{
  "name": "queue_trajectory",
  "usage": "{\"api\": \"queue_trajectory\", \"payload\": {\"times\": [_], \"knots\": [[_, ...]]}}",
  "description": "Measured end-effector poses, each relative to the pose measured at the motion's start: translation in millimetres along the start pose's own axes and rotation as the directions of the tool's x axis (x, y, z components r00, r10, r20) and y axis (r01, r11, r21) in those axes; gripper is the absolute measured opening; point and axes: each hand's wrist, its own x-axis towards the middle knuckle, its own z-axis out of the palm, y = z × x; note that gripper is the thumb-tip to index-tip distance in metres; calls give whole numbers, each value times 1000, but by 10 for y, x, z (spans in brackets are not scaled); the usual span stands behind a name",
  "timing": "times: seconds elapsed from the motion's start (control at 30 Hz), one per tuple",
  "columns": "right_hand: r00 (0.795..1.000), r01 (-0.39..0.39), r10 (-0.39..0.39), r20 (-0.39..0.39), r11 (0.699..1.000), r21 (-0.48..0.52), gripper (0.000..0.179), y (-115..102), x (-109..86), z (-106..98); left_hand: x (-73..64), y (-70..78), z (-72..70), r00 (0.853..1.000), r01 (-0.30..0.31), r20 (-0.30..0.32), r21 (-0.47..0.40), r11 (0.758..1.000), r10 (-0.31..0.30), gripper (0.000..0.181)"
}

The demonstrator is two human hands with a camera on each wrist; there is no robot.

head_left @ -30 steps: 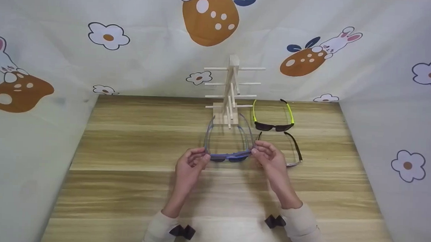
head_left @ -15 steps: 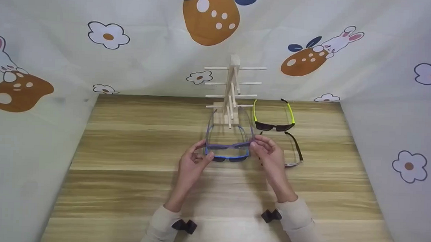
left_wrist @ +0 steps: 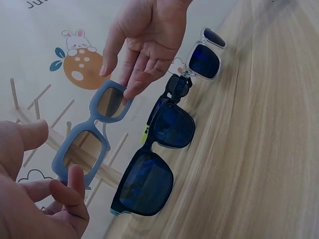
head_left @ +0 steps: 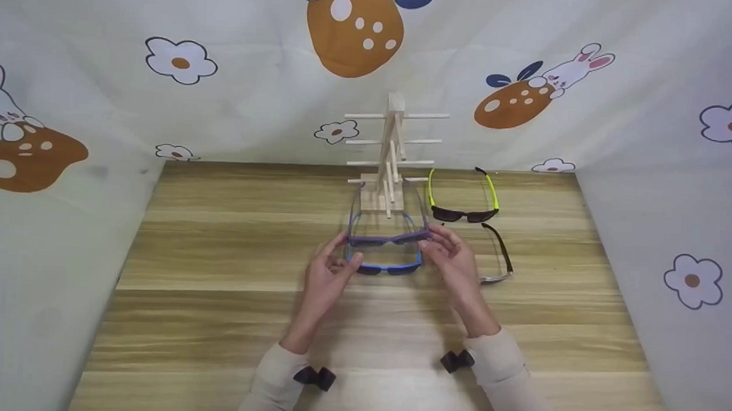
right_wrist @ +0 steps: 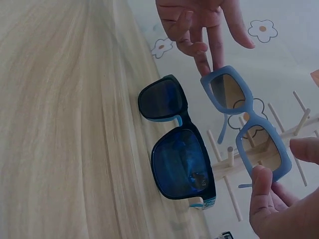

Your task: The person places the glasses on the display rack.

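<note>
The work area is bounded by a pale cloth (head_left: 247, 101) printed with flowers, rabbits and orange-brown fruit. A wooden rack (head_left: 386, 138) fitted with horizontal pegs (head_left: 425, 116) is placed at the rear of the wood-grain surface (head_left: 216, 236). The blue-grey sunglasses (right_wrist: 252, 114) are held raised above the surface, in front of the rack, with the temples unfolded and directed toward it. One end of the frame is grasped by the fingers of the left grip (head_left: 326, 275); the opposite end is pinched by the right grip (head_left: 456, 265). Whether any peg is touched by the temples cannot be told. The blue sunglasses (head_left: 385, 269) are positioned on the surface, below the held pair. To the right, the black sunglasses (head_left: 480, 216) with yellow-green temples are located; the clear-framed sunglasses (left_wrist: 204, 60) are set in front of these.
</note>
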Motion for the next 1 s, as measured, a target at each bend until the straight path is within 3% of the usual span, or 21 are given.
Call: {"api": "queue_trajectory", "payload": {"times": [0.23, 0.53, 0.73, 1.0], "knots": [[1000, -1, 0, 26, 1000, 31, 53, -50, 59, 54, 79, 38, 11, 1000, -16, 11, 15, 1000, 15, 62], [999, 10, -9, 34, 1000, -27, 58, -82, 100, 77, 203, 77, 39, 998, -62, 33, -4, 998, 62, 63], [999, -12, 14, 31, 999, -47, 63, -92, 146, 92, 260, 64, 64, 999, -45, 20, 16, 999, 45, 63], [999, -22, 23, 46, 1000, -21, 63, -87, 174, 102, 267, 59, 57, 1000, -18, 24, -33, 999, 18, 63]]}}
